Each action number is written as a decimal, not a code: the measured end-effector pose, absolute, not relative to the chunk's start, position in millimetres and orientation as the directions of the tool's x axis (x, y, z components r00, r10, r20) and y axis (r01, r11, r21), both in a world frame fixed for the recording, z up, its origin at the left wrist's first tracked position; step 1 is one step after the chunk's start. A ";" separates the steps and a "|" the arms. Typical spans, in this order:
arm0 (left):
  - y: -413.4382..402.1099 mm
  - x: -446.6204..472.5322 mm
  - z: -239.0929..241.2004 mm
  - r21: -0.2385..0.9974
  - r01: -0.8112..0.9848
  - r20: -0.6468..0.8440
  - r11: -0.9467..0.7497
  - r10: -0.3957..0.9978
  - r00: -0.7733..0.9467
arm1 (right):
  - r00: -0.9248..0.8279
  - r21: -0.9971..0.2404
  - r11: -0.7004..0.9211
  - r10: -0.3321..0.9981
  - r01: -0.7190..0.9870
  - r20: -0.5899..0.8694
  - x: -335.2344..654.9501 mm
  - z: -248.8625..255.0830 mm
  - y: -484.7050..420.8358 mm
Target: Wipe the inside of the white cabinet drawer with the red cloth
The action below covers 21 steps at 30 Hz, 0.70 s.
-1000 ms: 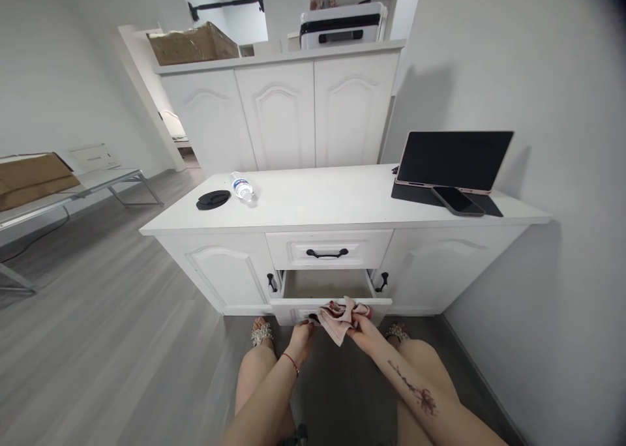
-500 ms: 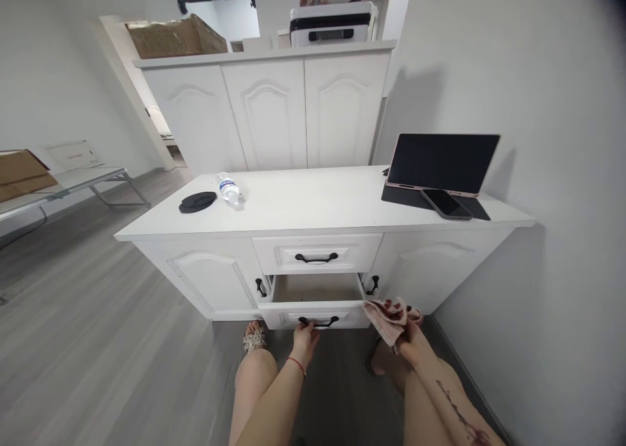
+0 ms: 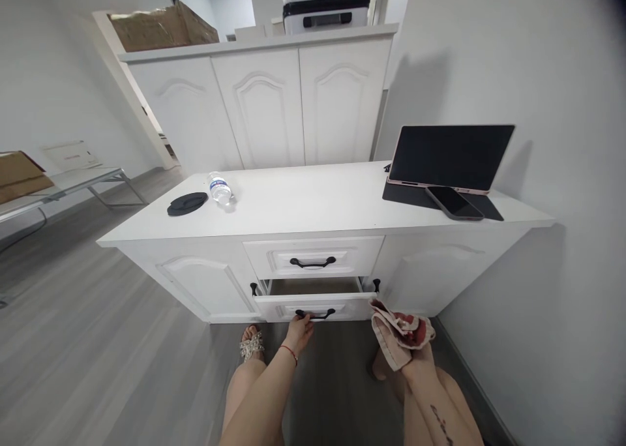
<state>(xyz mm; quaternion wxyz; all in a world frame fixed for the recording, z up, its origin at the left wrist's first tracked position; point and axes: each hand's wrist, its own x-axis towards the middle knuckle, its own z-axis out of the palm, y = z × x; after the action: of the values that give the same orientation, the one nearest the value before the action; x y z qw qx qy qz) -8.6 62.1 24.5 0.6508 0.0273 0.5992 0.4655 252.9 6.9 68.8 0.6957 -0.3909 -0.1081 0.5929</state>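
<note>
My left hand (image 3: 299, 328) grips the black handle (image 3: 315, 314) of the lower drawer (image 3: 274, 306) in the white cabinet; the drawer stands only slightly out. My right hand (image 3: 419, 355) is off to the right of the drawer, low near my knee, and holds a bunched pink and red cloth (image 3: 398, 332). Above the lower drawer, the upper drawer (image 3: 313, 257) with its own black handle is closed. A red string bracelet sits on my left wrist.
The white cabinet top (image 3: 313, 201) carries a dark tablet on a stand (image 3: 447, 156), a phone (image 3: 452, 203), a lying water bottle (image 3: 220, 188) and a black round lid (image 3: 186, 203). A tall white cupboard (image 3: 264, 100) stands behind. A wall runs close on the right; a table (image 3: 59, 185) is at the left.
The lower drawer has slid most of the way in under my left hand. My right hand has carried the cloth away from the drawer, to the right and down.
</note>
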 end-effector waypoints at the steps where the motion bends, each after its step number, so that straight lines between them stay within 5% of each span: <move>1: 66.5 -8.7 24.3 0.598 -0.569 -0.750 0.565 0.645 -0.148 | 0.245 -0.645 -0.050 0.900 -0.763 -0.360 250.7 69.5 7.6; 13: 113.9 -12.5 16.2 0.615 -0.511 -0.737 0.601 0.667 -0.103 | -0.052 -0.328 -0.203 0.908 -0.923 -0.415 242.4 81.5 7.1; 21: 120.6 -10.4 22.2 0.615 -0.490 -0.750 0.617 0.651 -0.122 | 0.011 -0.389 -0.165 0.911 -0.906 -0.413 234.4 87.4 8.8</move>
<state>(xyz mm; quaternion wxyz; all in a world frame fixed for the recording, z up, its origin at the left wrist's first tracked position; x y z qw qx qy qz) -10.4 120.6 22.2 0.6593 0.0655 0.6115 0.4326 234.4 8.8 87.4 0.6460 -0.2970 -0.0037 0.7032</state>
